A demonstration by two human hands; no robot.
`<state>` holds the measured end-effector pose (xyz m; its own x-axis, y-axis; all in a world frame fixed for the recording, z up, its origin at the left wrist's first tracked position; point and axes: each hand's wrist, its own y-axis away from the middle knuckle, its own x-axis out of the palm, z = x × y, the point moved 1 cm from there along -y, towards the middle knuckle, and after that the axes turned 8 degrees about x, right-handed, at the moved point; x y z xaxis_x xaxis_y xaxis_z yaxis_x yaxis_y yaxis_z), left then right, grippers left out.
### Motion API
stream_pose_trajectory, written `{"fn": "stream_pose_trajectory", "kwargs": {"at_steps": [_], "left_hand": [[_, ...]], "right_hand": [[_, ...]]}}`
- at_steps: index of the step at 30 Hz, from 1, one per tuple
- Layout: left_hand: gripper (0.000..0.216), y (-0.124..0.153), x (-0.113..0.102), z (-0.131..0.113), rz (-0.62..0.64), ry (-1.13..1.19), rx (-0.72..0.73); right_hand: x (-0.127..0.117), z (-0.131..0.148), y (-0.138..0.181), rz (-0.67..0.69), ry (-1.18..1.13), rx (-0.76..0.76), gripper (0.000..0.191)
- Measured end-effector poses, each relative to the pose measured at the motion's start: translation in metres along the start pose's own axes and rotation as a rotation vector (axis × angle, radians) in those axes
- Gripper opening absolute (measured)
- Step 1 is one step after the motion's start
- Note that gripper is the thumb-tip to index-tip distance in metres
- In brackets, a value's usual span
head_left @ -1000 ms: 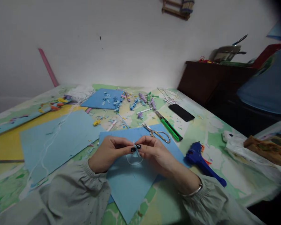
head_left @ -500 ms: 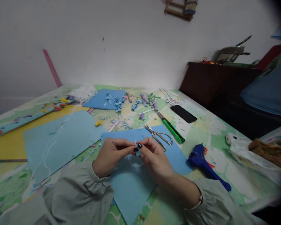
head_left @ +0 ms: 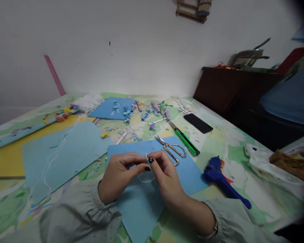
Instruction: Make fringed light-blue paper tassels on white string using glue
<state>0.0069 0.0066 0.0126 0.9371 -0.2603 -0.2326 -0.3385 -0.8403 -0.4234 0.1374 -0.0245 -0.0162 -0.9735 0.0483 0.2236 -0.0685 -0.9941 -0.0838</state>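
Observation:
My left hand (head_left: 123,173) and my right hand (head_left: 167,179) meet over the blue foam sheets (head_left: 142,212). Between their thumbs and fingers they pinch a small light blue piece (head_left: 148,162), mostly covered, with a thin white tip standing up from it. A white cord (head_left: 145,182) hangs in a loop below the fingertips. Gold-handled scissors (head_left: 176,153) lie on the sheet just beyond my right hand. The green utility knife (head_left: 186,140) rests behind them, and a blue glue gun (head_left: 219,175) lies to the right.
Several small blue, purple and green foam figures (head_left: 147,114) lie at the back. A black phone (head_left: 198,123) is at the right rear. On the left are a pale blue sheet (head_left: 73,148) with white string and a white string pile (head_left: 90,103). A plastic bag (head_left: 266,168) sits far right.
The small blue piece appears turned: its fringed lower part, seen before, is now covered by my fingers. Both hands stay together, and the view has shifted slightly.

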Motion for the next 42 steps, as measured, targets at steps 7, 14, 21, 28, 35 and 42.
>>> {"fn": "stream_pose_trajectory", "kwargs": {"at_steps": [7,14,21,28,35,42], "left_hand": [[0.007,0.001,0.000,-0.004,-0.023,-0.039,0.018],[0.008,-0.001,-0.003,-0.004,0.024,-0.008,-0.064],[0.007,-0.005,-0.005,-0.001,0.064,0.099,-0.143],[0.006,-0.005,-0.005,0.002,0.066,0.109,-0.146],[0.005,-0.003,-0.004,0.007,0.085,0.175,-0.170],[0.013,-0.005,-0.006,0.001,0.110,0.111,-0.138]], "right_hand": [[0.000,0.000,0.001,0.031,-0.015,-0.070,0.011],[-0.001,0.000,0.001,0.031,-0.013,-0.030,0.013],[-0.002,0.003,0.000,0.044,-0.052,0.008,0.015],[-0.004,0.005,-0.001,0.031,-0.076,0.035,0.013],[-0.005,0.007,-0.003,0.030,-0.035,-0.007,0.011],[-0.004,0.008,0.000,0.023,0.042,-0.083,0.006]]}}
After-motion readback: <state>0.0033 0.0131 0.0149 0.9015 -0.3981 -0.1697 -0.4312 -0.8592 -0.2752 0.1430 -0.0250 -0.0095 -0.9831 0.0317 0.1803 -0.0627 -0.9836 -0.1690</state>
